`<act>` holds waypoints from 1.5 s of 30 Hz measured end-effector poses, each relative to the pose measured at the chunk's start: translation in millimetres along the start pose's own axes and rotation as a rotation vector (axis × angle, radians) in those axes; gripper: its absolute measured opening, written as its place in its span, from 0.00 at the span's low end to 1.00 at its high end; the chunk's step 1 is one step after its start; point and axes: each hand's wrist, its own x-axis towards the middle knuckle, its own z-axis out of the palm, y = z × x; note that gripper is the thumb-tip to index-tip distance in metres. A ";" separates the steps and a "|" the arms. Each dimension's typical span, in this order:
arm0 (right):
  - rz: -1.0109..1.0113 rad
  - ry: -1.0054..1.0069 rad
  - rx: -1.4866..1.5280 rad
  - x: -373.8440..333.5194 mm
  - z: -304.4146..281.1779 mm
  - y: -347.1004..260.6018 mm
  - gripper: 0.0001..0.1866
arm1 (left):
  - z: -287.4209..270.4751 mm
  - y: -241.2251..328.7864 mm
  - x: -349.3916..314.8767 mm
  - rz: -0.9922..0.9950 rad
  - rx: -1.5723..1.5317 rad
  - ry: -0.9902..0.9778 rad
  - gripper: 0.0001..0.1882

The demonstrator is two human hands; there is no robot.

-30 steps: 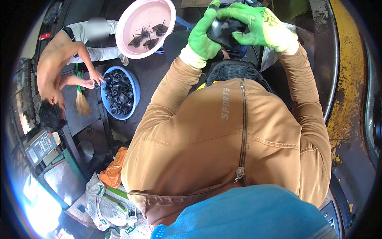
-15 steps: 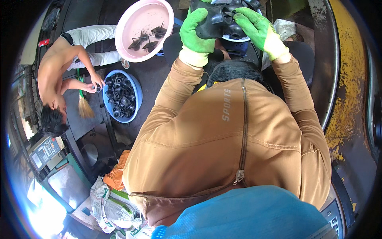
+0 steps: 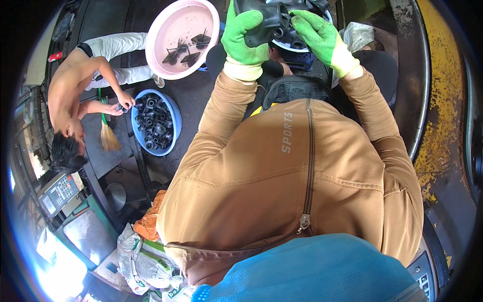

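Note:
At the top of the view my left hand (image 3: 245, 43), in a green glove with a pale yellow cuff, is closed round a black moulded part (image 3: 264, 24). The part has a broad flared body and a narrower end that points right. My right hand (image 3: 319, 40), gloved alike, has its fingers bent together at that narrower end. Whether it pinches the part or something small is hidden. Just beyond and below my hands stands a basin (image 3: 296, 49) with a pale rim, holding more black moulded parts (image 3: 289, 38).
A pink basin (image 3: 157, 35) holds several flat black pieces with stems (image 3: 201, 39). Left of me, a blue basin (image 3: 177, 117) is full of black parts; a co-worker (image 3: 70, 90) handles a small dark piece beside it. A broom (image 3: 109, 138), sacks (image 3: 151, 269) and yellow worn metal (image 3: 440, 100) surround me.
My right hand has shifted slightly left and down along the black part's end. The part in my left hand has tilted a little. The co-worker's hands have moved slightly at the blue basin.

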 end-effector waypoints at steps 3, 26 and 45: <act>0.151 0.015 0.170 -3.9 5.3 -6.0 0.17 | 4.9 1.2 1.1 0.049 0.073 -0.018 0.37; 0.891 -0.094 1.261 16.1 -1.6 -76.1 0.17 | -21.0 8.3 10.3 0.514 0.947 -0.254 0.38; -0.335 -0.306 -0.518 43.7 -46.9 -46.9 0.15 | -26.4 6.6 -3.0 -0.355 -0.285 -0.141 0.31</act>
